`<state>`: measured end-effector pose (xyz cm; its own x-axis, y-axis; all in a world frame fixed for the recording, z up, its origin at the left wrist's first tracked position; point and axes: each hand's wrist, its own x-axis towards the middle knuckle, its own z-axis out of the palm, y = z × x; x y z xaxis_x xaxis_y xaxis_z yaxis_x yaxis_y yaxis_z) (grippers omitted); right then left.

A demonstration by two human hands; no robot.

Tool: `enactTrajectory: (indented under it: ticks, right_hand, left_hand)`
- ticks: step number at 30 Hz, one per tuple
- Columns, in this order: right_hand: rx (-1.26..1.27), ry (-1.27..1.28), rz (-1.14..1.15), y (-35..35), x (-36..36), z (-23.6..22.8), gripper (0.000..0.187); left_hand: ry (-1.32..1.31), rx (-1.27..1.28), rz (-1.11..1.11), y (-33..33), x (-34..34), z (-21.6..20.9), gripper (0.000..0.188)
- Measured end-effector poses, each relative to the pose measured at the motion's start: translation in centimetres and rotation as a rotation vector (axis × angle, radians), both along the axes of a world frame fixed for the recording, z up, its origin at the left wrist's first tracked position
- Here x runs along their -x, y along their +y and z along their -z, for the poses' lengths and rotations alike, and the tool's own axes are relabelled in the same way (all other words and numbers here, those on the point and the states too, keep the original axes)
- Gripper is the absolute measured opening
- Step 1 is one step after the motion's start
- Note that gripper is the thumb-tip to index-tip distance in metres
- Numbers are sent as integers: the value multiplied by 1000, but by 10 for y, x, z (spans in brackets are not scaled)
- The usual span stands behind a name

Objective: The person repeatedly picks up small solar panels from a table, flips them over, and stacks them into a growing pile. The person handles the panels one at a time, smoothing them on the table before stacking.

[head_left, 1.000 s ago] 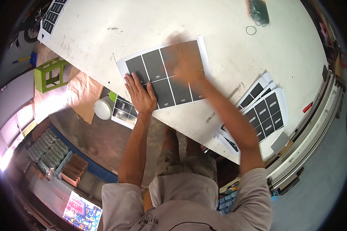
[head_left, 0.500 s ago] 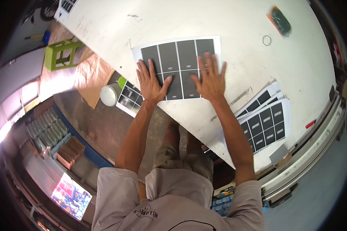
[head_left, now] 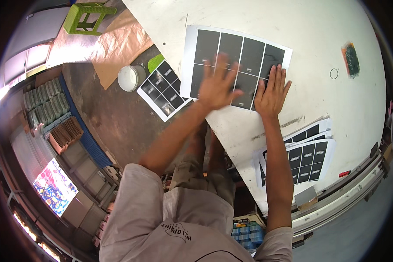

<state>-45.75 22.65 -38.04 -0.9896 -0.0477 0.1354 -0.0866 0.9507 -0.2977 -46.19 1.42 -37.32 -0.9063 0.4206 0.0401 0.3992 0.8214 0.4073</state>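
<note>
A white printed sheet [head_left: 230, 48] with large black rectangles in two rows lies on the white table near its left edge. My left hand [head_left: 218, 87] is over the sheet's lower left part with fingers spread, slightly blurred; whether it touches the paper I cannot tell. My right hand [head_left: 271, 97] rests flat at the sheet's lower right corner, fingers stretched out over its right-hand rectangles. Neither hand grips anything. Under my right forearm and beside it lies a loose stack of similar black-and-white sheets [head_left: 313, 158].
Another printed sheet [head_left: 162, 89] lies beyond the table's left edge, beside a white bucket [head_left: 129, 78]. A green stool [head_left: 81, 19] stands farther off. On the table [head_left: 310, 26] are a ring [head_left: 334, 74], a dark green pad [head_left: 351, 60] and a red-handled tool [head_left: 344, 174]. A metal rail [head_left: 340, 203] borders the right side.
My left hand has moved rightward across the sheet, from its left edge onto the rectangles. The right hand stays flat near the right side. The whole view has turned, so the sheet appears tilted.
</note>
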Motion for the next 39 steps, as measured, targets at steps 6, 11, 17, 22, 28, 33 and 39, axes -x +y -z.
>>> enactTrajectory:
  ticks: [6, 11, 17, 22, 28, 33, 39]
  right_hand:
    - [-8, 29, 20, -4, 0, -1, 58]
    - [18, 33, 19, -8, -2, -3, 59]
    - [62, 102, 48, -2, -2, 13, 63]
    - [128, 18, 36, 0, 1, -10, 70]
    - [-20, -151, 325, -23, -31, -21, 75]
    - [159, -222, 258, -29, -71, -34, 99]
    - [590, -264, 388, 1, -83, -71, 93]
  left_hand:
    - [-43, 412, -387, -122, 7, -3, 87]
    - [-21, 9, -178, -7, 4, -35, 85]
    - [101, -8, 79, 36, 63, -6, 71]
    - [226, 217, -157, -56, 136, 21, 80]
    - [178, 216, -170, -45, 137, 4, 83]
    - [131, 127, -126, -62, 141, 15, 87]
    - [121, -100, 408, -62, 72, -10, 106]
